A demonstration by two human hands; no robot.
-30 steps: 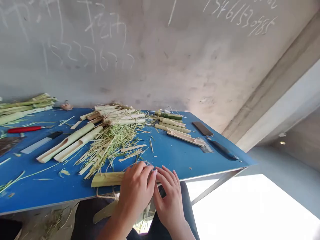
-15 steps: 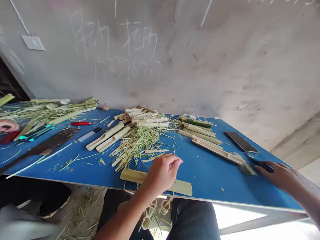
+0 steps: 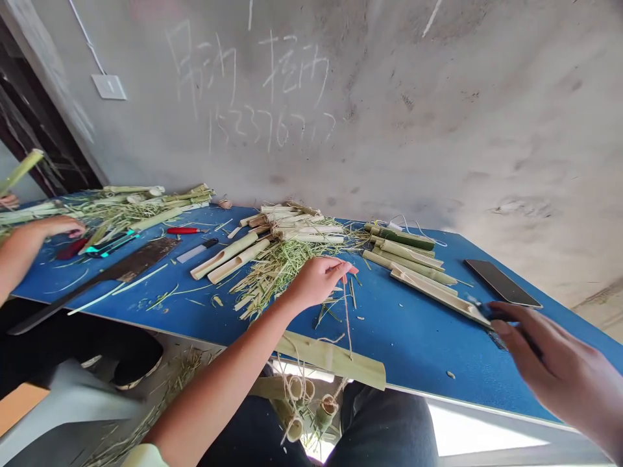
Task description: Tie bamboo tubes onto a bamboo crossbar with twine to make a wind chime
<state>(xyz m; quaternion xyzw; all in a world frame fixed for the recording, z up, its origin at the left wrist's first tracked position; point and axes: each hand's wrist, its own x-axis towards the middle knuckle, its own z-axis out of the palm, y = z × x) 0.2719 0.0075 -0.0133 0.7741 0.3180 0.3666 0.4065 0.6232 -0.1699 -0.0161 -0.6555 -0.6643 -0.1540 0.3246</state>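
My left hand (image 3: pixel 325 280) pinches the end of a thin twine (image 3: pixel 347 318) above the table's front edge. The twine runs down taut to a split bamboo piece (image 3: pixel 335 357), which lies along the edge. Short bamboo tubes (image 3: pixel 327 410) hang below it on strings. On the right, my right hand (image 3: pixel 549 363) is closed around a dark-handled tool (image 3: pixel 511 319); its working end is blurred, so its exact kind is unclear. A long split bamboo trough (image 3: pixel 438 297) lies just beyond that tool.
A phone (image 3: pixel 502 283) lies at the right on the blue table (image 3: pixel 409 337). Bamboo shavings (image 3: pixel 267 272) are heaped mid-table. A large cleaver (image 3: pixel 141 261), a small knife (image 3: pixel 197 250) and a red-handled tool (image 3: pixel 182 230) lie left. Another person's arm (image 3: pixel 29 246) reaches in there.
My left hand has risen, drawing the twine up from the bamboo piece. My right hand has lifted the dark-handled tool off the table. The view has shifted, and the other person's arm shows more.
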